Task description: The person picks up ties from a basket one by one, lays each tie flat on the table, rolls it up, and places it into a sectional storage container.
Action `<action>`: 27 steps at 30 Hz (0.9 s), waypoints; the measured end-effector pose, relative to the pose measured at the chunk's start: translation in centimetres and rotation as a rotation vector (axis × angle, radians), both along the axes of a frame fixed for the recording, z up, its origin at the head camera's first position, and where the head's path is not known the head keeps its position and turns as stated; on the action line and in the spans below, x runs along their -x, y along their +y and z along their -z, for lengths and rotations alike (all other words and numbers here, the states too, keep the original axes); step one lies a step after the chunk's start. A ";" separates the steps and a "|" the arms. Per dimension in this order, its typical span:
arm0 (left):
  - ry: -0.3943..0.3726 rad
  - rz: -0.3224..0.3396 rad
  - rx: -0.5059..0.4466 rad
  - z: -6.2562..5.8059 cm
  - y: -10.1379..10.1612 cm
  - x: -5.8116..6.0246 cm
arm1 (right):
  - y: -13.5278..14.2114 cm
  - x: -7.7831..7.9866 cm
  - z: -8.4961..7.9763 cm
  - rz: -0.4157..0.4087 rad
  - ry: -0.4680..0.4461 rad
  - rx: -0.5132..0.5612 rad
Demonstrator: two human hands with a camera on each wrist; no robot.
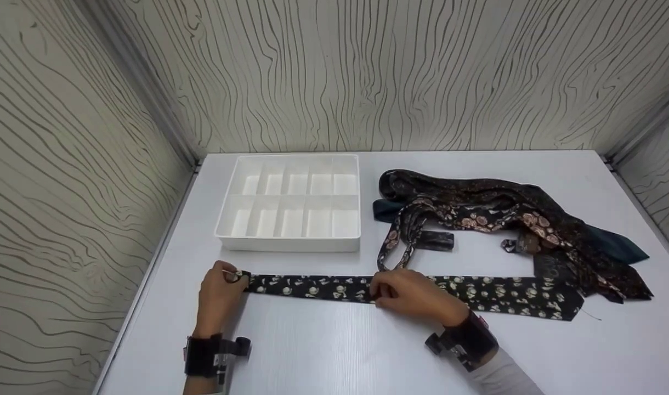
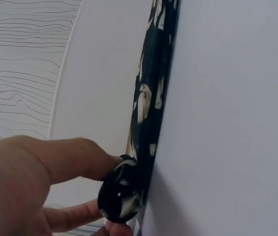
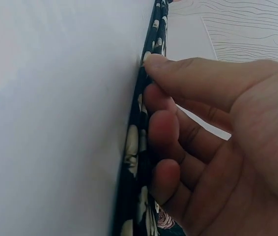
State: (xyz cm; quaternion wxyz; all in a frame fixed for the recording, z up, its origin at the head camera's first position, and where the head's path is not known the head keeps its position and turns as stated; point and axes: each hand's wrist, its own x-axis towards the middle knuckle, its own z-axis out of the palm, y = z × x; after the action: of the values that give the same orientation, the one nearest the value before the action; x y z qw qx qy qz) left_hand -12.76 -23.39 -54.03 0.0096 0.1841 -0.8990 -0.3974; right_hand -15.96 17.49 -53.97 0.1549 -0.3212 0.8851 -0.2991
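Observation:
A black necktie (image 1: 312, 289) with a cream floral print lies stretched left to right across the white table, its wide pointed end at the right. My left hand (image 1: 218, 299) pinches the narrow end, which is rolled into a small coil (image 2: 120, 196) between thumb and fingers in the left wrist view. Around the tie's middle is my right hand (image 1: 414, 296). Its thumb and curled fingers pinch the tie's edges, as the right wrist view shows along the strip (image 3: 133, 142). Part of the tie is hidden under that hand.
Behind the tie stands a white divided box (image 1: 288, 244) with several compartments. To the right, a heap of dark patterned neckties (image 1: 477, 189) includes a teal one (image 1: 619, 245); its near part reaches the floral tie. Wood-grain panels (image 1: 334, 77) border the table at back and sides.

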 end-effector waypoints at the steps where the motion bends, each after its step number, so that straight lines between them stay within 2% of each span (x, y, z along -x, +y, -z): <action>1: 0.009 0.002 -0.007 0.0 0.2 0.0 | 0.0 0.0 0.0 0.000 -0.003 0.000; 5: 0.064 0.016 -0.047 0.2 1.2 0.2 | 0.0 0.0 0.1 0.004 -0.019 -0.005; 9: 0.098 0.066 -0.074 0.6 2.2 0.4 | 0.0 0.0 0.2 0.008 -0.021 -0.004; 13: 0.108 0.117 -0.060 0.7 2.7 0.4 | 0.1 0.0 0.2 0.007 -0.020 0.000; 19: 0.106 0.158 -0.028 0.8 2.6 0.1 | 0.2 0.0 0.0 0.011 -0.043 0.002; 22: 0.107 0.156 0.012 0.7 2.6 0.0 | 0.3 0.0 -0.1 0.013 -0.054 0.006; 27: 0.088 0.130 0.025 0.5 3.0 0.0 | 0.2 0.0 0.0 0.004 -0.041 0.017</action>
State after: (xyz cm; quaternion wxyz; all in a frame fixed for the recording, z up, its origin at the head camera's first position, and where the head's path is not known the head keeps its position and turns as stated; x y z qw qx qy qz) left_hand -12.79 -20.42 -54.54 0.0258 0.1076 -0.9125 -0.3938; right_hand -15.96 17.72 -53.93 0.1697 -0.3144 0.8799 -0.3133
